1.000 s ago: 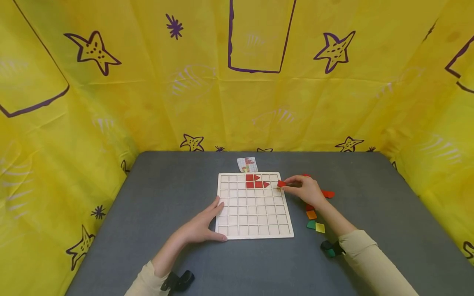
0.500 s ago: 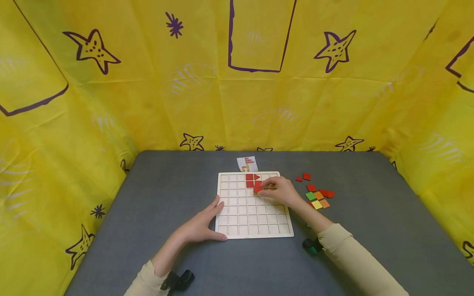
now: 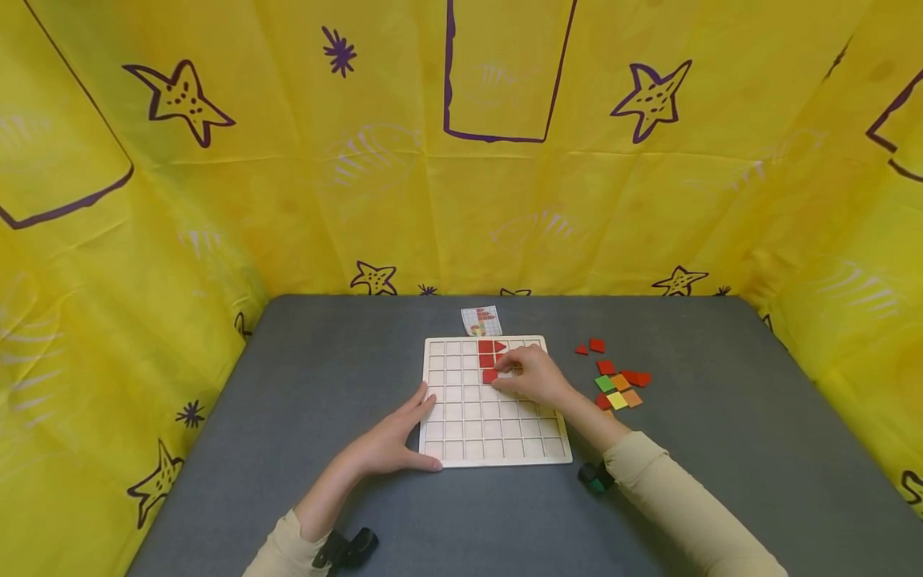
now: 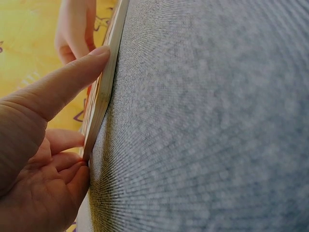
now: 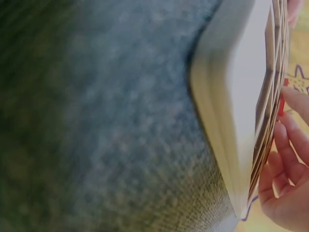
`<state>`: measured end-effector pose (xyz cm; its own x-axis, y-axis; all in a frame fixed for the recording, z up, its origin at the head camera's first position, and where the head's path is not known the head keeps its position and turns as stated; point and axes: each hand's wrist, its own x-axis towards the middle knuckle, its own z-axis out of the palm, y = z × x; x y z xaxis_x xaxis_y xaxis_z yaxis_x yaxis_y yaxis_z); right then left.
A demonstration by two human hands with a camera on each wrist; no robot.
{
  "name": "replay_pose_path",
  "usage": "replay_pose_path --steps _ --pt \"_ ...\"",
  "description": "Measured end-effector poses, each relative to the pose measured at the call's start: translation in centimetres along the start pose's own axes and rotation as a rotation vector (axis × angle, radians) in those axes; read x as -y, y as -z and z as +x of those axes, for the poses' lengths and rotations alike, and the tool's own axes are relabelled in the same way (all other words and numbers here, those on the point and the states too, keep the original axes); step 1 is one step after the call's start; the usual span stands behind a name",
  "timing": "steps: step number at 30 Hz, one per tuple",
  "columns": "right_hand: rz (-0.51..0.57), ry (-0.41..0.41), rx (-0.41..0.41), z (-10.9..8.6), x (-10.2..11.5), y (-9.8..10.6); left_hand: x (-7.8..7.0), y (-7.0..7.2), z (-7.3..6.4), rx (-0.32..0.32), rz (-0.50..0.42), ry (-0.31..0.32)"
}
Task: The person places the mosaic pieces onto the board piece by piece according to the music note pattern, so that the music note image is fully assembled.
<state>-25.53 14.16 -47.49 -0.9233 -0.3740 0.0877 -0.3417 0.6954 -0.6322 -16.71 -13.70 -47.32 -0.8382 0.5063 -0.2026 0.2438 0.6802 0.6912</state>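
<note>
At the centre of the head view the right hand [image 3: 534, 375] pinches a red tile [image 3: 489, 376] over the upper half of the gridded board [image 3: 461, 433]. Whether the tile lies flat in its cell is hard to say, as the fingers cover its right side. They also hide part of the red pieces just above it. The right wrist view shows only a red sliver between thumb and fingertip, at the right edge.

Left of centre, the left hand [image 3: 392, 441] is spread against the board's lower-left corner — thumb on the near edge, fingers along the left side. Right of the board lie loose tiles, among them a green tile [image 3: 603, 383] and a yellow tile [image 3: 617, 400]; an orange one [image 3: 609, 413] is mostly hidden behind the forearm. The small card [image 3: 481, 321] above the board shows a pattern too small to read.
</note>
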Motion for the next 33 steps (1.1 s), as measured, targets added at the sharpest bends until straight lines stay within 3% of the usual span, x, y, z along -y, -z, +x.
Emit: replay_pose_path --steps 13,20,27,33 --pt "-0.034 0.015 -0.027 0.0 0.2 -0.3 -0.2 0.1 0.0 -0.003 -0.003 -0.004" --pt "0.001 0.018 -0.019 -0.1 0.2 -0.2 -0.2 0.1 -0.1 0.005 -0.012 0.006" --pt "0.087 -0.061 -0.056 -0.8 -0.5 0.9 -0.2 0.1 0.0 -0.001 -0.006 -0.007" --pt "0.081 -0.118 -0.126 -2.0 -2.8 3.1 -0.2 0.0 -0.1 -0.007 -0.005 -0.01"
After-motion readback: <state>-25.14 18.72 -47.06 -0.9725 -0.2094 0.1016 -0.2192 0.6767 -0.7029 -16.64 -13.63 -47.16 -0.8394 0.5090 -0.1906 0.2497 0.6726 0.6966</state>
